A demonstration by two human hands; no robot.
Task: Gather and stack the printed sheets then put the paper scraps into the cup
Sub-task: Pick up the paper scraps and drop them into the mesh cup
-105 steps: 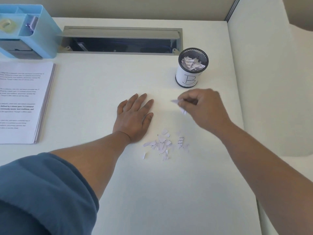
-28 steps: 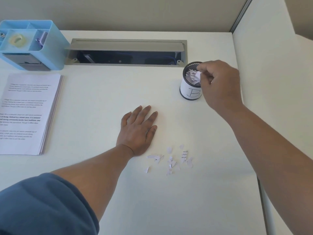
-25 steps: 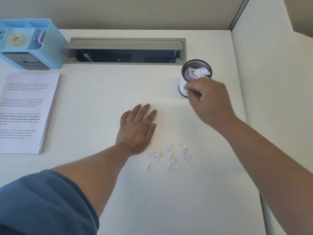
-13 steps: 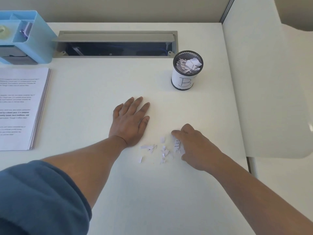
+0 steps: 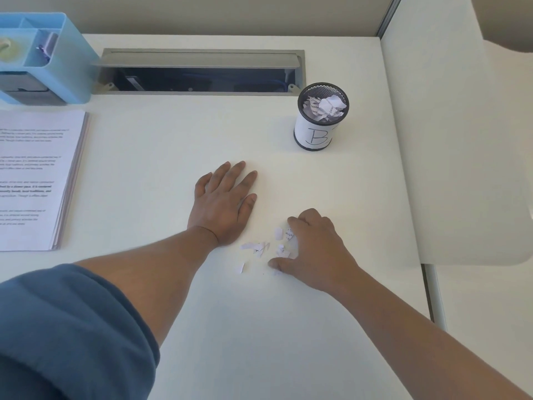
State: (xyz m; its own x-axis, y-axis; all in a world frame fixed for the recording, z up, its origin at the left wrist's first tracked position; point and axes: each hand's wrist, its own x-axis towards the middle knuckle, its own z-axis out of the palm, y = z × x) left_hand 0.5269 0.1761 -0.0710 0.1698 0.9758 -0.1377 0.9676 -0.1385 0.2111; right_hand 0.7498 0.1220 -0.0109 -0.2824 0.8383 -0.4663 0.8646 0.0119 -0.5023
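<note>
Raking with curled fingers (image 5: 292,221), the right hand (image 5: 315,249) closes over the paper scraps (image 5: 278,234) on the bench (image 5: 288,327); left hand (image 5: 223,202) lies flat, fingers straight, beside them. Best sweep the strays between thumb and fingertips before lifting toward the cup (image 5: 314,137) beyond.

sheets (image 5: 34,180) far left, cup (image 5: 318,122) behind scraps (image 5: 261,249)

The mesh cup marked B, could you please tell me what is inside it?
Torn and crumpled paper scraps with printed letters fill the mesh cup nearly to its rim. Whatever lies beneath them, and the cup's bottom, is covered.
</note>
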